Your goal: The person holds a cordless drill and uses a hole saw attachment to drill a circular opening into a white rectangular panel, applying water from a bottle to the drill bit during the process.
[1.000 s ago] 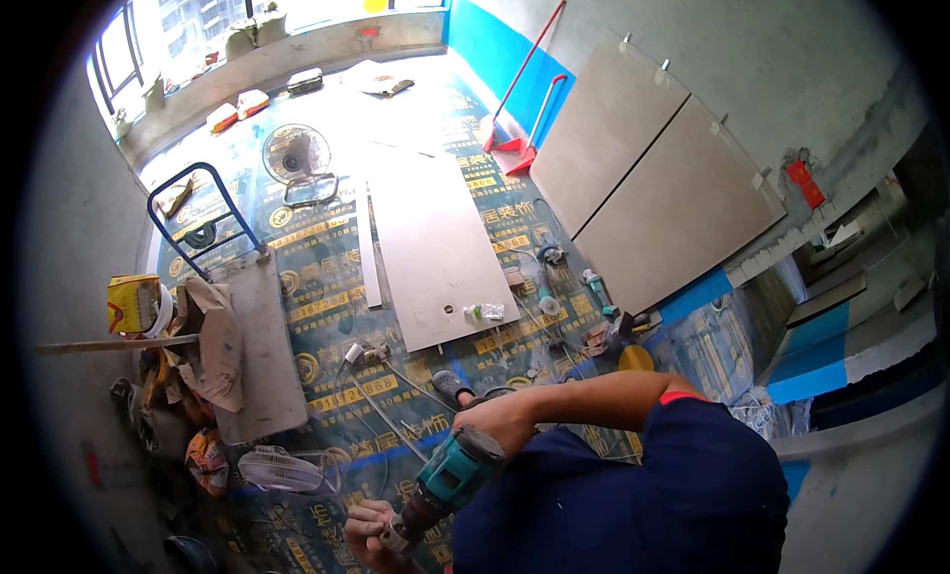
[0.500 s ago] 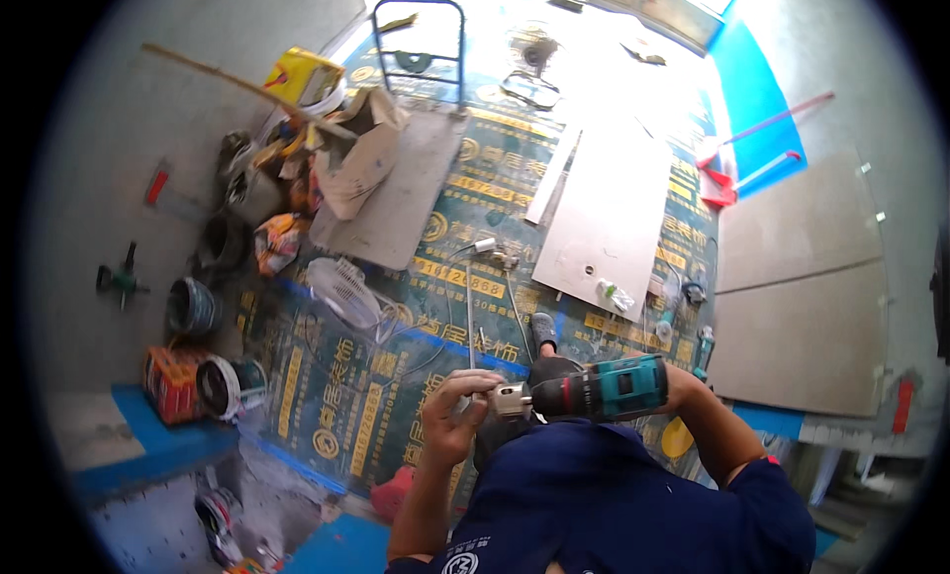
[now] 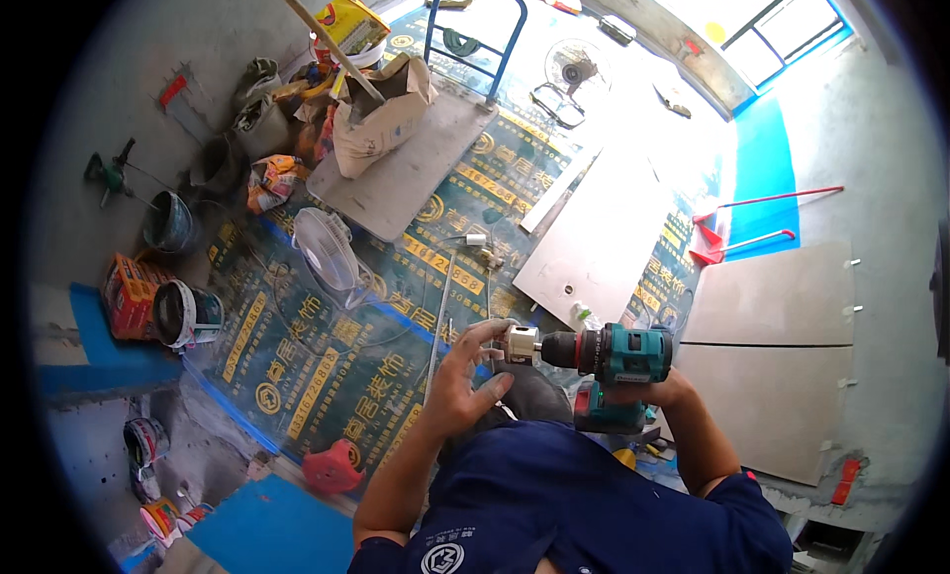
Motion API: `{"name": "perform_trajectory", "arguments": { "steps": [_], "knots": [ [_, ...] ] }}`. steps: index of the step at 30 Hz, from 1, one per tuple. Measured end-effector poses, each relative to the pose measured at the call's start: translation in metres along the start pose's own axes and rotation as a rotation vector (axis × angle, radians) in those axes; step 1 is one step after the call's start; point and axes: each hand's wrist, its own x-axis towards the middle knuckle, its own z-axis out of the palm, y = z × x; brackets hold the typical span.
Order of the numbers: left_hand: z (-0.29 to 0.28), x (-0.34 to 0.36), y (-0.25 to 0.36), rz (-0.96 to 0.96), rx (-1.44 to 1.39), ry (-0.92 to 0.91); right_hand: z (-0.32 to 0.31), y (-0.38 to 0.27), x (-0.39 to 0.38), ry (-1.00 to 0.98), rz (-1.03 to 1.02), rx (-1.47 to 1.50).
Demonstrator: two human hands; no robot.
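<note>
Teal drill [image 3: 636,350], long axis crosswise — silver hole saw [image 3: 519,345] pointing left

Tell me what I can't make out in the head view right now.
All in the head view:
Trigger and most of the fingers of the right hand: hidden by the drill.
Rim of the hole saw: hidden by the left hand; their exact contact is unclear.
Far end of the pale board: washed out by glare.
Top of the wooden stick: cut off by the upper edge.
</note>
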Motion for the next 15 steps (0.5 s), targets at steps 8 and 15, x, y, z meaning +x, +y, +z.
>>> {"name": "perform_trajectory", "arguments": {
  "steps": [8, 15],
  "knots": [
    [-0.005, -0.017, -0.013, 0.003, 0.142, 0.183, 0.006, 0.000, 0.008, 0.052, -0.111, -0.348],
    [0.008, -0.019, -0.019, 0.086, -0.119, 0.161, -0.003, 0.022, 0.011, 0.045, -0.132, -0.331]
  ]
}}
